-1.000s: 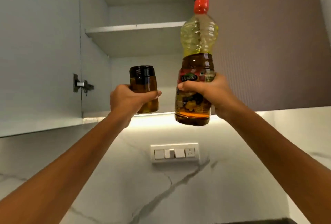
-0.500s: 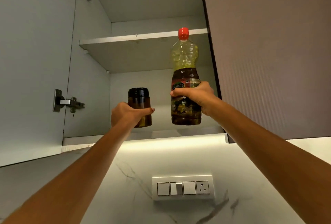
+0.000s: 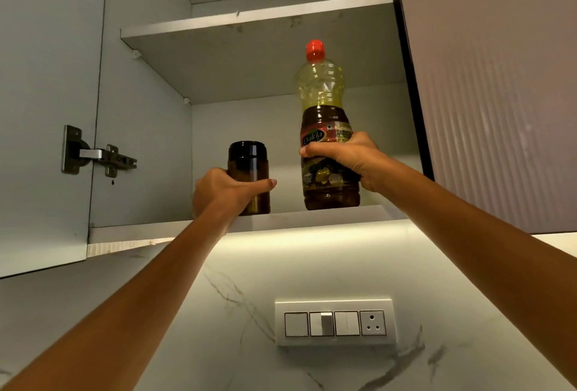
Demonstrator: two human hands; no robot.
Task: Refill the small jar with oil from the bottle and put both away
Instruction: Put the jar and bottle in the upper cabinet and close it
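The left hand is wrapped round the lower body of the small dark amber jar, thumb across its front. The right hand grips the tall clear plastic oil bottle at its labelled waist, fingers curled round the front. Both containers stand upright inside the open wall cabinet, at the front of its pale bottom shelf, the jar left of the bottle with a gap between them. They seem to be resting on the shelf, though its front edge hides the bases, so contact is not certain.

The bottle, closed by a red screw cap, looks roughly half full, so most of its weight sits low, but it is tall and narrow and would tip easily near the edge. Its thin plastic wall will give under a hard squeeze, and an oily film could make it slick; the narrowed waist is the sound place to hold. The jar is short, stiff and squat, light enough for one hand, and breakable if it is glass, which I cannot tell. A grip round its body suits it better than one on the dark lid.
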